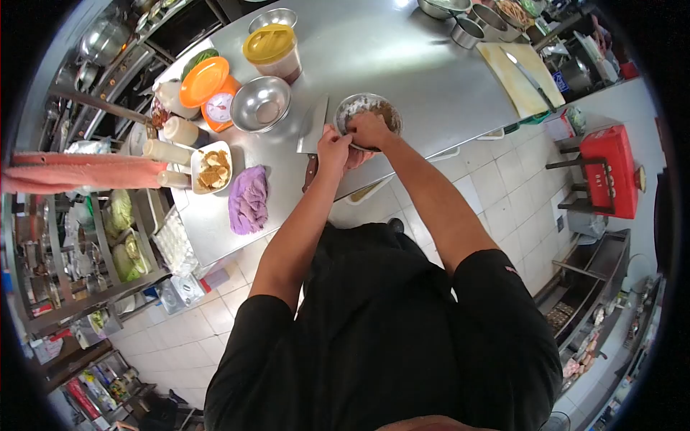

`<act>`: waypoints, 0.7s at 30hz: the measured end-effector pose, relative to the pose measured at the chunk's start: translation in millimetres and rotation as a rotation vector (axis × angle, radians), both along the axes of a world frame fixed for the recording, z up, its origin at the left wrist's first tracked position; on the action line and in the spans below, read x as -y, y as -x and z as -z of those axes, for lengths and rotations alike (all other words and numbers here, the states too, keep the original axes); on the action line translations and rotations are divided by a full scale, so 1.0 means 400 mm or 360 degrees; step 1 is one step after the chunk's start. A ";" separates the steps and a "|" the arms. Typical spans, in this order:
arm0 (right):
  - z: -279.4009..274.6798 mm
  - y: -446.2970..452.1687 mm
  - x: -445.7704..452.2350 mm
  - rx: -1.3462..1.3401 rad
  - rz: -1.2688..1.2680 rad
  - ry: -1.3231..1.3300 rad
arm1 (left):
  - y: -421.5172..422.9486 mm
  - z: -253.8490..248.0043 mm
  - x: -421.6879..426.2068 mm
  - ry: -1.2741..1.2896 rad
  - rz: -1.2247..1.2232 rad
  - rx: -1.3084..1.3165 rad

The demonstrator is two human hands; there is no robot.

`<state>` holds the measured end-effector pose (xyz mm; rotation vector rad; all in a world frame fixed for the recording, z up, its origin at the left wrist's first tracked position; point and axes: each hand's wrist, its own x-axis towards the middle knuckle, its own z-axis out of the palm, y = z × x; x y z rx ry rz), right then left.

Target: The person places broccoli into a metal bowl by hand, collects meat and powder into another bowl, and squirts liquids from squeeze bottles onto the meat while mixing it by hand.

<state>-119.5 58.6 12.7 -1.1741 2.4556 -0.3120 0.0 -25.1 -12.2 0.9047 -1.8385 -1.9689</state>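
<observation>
A metal bowl [392, 115] with white powder and a brown mass in it stands near the front edge of the steel table. My right hand [369, 131] reaches into it, fingers bent down and their tips hidden. At the bowl's left rim is my left hand [335, 149], its fingers closed; what they hold is too small to name. Just left of the bowl lies a cleaver [313, 129], its brown handle toward me beside my left wrist. Further left stands an empty metal bowl [261, 104].
A purple cloth [249, 200], a white dish [211, 167] of food, sauce bottles [181, 132], an orange scale [218, 108] and a yellow-lidded tub [272, 52] are at left. At right lie a cutting board [509, 75] and knife [525, 71], near metal pots [468, 33].
</observation>
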 end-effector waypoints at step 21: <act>-0.320 0.323 -0.841 0.0493 0.0874 0.0568 | 0.360 -0.159 -0.708 -0.0638 0.0451 -0.0012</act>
